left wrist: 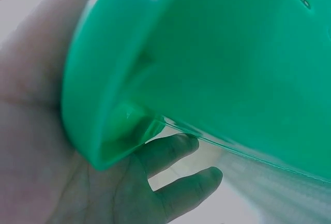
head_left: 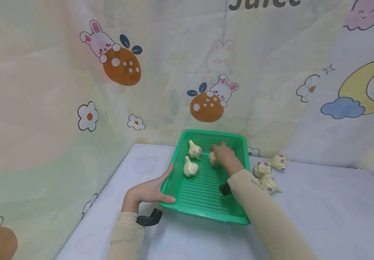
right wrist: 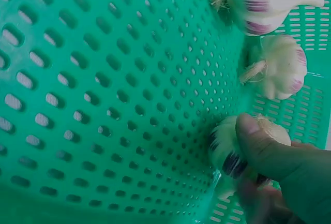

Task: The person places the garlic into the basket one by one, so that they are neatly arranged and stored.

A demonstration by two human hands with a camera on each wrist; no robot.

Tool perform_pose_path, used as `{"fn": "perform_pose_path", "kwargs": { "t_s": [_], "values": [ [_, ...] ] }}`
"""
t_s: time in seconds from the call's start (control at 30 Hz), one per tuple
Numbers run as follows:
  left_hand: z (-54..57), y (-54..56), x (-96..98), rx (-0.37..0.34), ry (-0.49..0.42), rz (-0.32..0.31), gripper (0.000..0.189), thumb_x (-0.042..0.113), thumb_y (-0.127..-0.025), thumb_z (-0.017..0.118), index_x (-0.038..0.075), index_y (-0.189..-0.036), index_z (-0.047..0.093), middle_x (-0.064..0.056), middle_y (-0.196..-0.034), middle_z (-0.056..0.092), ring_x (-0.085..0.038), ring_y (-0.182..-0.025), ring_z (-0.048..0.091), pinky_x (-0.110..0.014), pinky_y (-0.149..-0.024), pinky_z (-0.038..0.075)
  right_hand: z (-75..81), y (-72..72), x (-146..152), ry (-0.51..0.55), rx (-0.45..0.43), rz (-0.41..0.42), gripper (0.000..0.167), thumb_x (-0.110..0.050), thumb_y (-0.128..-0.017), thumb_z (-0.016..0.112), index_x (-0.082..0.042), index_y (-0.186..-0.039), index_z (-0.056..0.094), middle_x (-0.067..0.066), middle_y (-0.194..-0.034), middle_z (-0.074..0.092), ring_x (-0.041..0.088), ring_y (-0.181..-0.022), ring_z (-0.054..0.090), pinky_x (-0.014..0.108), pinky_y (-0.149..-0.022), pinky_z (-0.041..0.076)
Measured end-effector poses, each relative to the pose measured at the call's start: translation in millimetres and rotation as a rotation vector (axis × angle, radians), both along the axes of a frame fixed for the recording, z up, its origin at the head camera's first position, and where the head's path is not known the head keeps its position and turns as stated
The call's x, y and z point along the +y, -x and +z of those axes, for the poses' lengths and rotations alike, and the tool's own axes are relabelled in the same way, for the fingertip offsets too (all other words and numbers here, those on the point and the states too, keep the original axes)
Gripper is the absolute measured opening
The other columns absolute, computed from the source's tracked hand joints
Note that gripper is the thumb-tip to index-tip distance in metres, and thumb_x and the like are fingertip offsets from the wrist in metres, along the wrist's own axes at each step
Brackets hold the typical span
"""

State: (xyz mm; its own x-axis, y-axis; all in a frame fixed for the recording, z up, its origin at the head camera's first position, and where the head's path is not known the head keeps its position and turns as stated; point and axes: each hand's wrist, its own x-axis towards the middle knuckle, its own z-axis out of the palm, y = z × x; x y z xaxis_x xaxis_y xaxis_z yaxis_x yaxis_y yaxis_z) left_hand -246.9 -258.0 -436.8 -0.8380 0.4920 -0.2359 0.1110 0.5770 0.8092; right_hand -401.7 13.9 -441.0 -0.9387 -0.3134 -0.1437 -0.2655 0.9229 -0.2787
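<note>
well inside basket edges, right hand grips garlic; left hand holds rim

At the top of the head view, right of centre, the word "Juice" stands in large dark letters on the patterned backdrop, its upper part cut by the frame edge. Small dark lettering runs upside down along the right sleeve, too small to read surely.
</note>
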Motion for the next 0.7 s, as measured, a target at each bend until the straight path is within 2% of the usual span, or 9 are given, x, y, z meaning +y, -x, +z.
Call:
{"fn": "perform_pose_path", "kwargs": {
  "t_s": [0.1, 0.2, 0.33, 0.4, 0.47, 0.53, 0.6, 0.7],
  "values": [
    [-0.1, -0.4, -0.2, -0.005, 0.002, 0.009, 0.124, 0.052, -0.072, 0.076, 0.03, -0.15, -0.019, -0.005, -0.161, -0.003, -0.02, -0.142, 0.021, -0.044, -0.111, 0.027, 0.5, -2.6, 0.0, 0.041, -0.057, 0.029, 0.059, -0.02, -0.078, 0.076, -0.012, -0.132, 0.053, 0.025, -0.132, 0.047, 0.042, -0.116, 0.048, 0.054, -0.091, 0.044],
    [0.2, -0.9, -0.3, -0.006, -0.004, 0.011, 0.124, 0.052, -0.072, 0.077, 0.031, -0.15, -0.018, -0.004, -0.161, -0.003, -0.02, -0.142, 0.02, -0.045, -0.111, 0.027, -0.6, -1.7, -0.1, 0.064, -0.12, 0.063, 0.067, -0.033, -0.082, 0.073, -0.012, -0.14, 0.047, 0.019, -0.134, 0.051, 0.038, -0.121, 0.046, 0.053, -0.097, 0.041],
    [1.0, -1.0, 0.0, -0.012, -0.016, 0.01, 0.125, 0.051, -0.072, 0.077, 0.03, -0.15, -0.019, -0.005, -0.161, -0.004, -0.02, -0.142, 0.02, -0.045, -0.111, 0.026, -1.9, -1.1, -2.0, 0.115, -0.186, 0.071, 0.067, -0.053, -0.093, 0.051, -0.012, -0.145, 0.041, 0.016, -0.141, 0.048, 0.033, -0.118, 0.053, 0.048, -0.097, 0.044],
    [1.3, -1.0, -0.2, -0.013, -0.017, 0.011, 0.125, 0.051, -0.072, 0.077, 0.03, -0.15, -0.019, -0.004, -0.161, -0.004, -0.02, -0.143, 0.019, -0.045, -0.111, 0.026, -2.7, 0.3, -4.1, 0.138, -0.17, 0.077, 0.063, -0.052, -0.099, 0.037, -0.009, -0.145, 0.04, 0.017, -0.142, 0.047, 0.035, -0.12, 0.053, 0.049, -0.099, 0.043],
    [1.2, -1.0, -0.4, -0.013, -0.016, 0.011, 0.125, 0.051, -0.072, 0.077, 0.03, -0.15, -0.019, -0.004, -0.161, -0.004, -0.02, -0.143, 0.019, -0.045, -0.111, 0.026, -3.9, 2.3, -6.2, 0.15, -0.131, 0.076, 0.056, -0.044, -0.103, 0.03, -0.006, -0.142, 0.043, 0.019, -0.141, 0.048, 0.039, -0.126, 0.047, 0.05, -0.102, 0.039],
    [0.9, -0.9, -0.4, -0.012, -0.017, 0.008, 0.124, 0.051, -0.073, 0.076, 0.03, -0.15, -0.019, -0.004, -0.161, -0.004, -0.02, -0.143, 0.018, -0.045, -0.111, 0.026, -5.8, 4.6, -7.7, 0.171, -0.095, 0.059, 0.05, -0.035, -0.105, 0.029, -0.004, -0.14, 0.045, 0.02, -0.14, 0.049, 0.043, -0.133, 0.036, 0.052, -0.103, 0.037],
    [0.8, -0.6, -0.3, -0.01, -0.017, 0.005, 0.124, 0.05, -0.073, 0.076, 0.03, -0.15, -0.019, -0.004, -0.161, -0.005, -0.02, -0.143, 0.017, -0.045, -0.112, 0.025, -8.1, 6.7, -8.3, 0.214, -0.07, 0.041, 0.044, -0.03, -0.105, 0.033, -0.003, -0.137, 0.048, 0.022, -0.138, 0.05, 0.046, -0.136, 0.028, 0.054, -0.102, 0.037],
    [1.2, -0.4, 0.0, -0.007, -0.018, -0.001, 0.124, 0.05, -0.074, 0.076, 0.029, -0.15, -0.019, -0.005, -0.161, -0.004, -0.021, -0.143, 0.017, -0.045, -0.112, 0.025, -10.5, 8.2, -7.4, 0.328, -0.086, -0.021, 0.05, -0.033, -0.1, 0.047, -0.004, -0.14, 0.041, 0.029, -0.145, 0.035, 0.048, -0.138, 0.023, 0.056, -0.102, 0.037]
  ]
}}
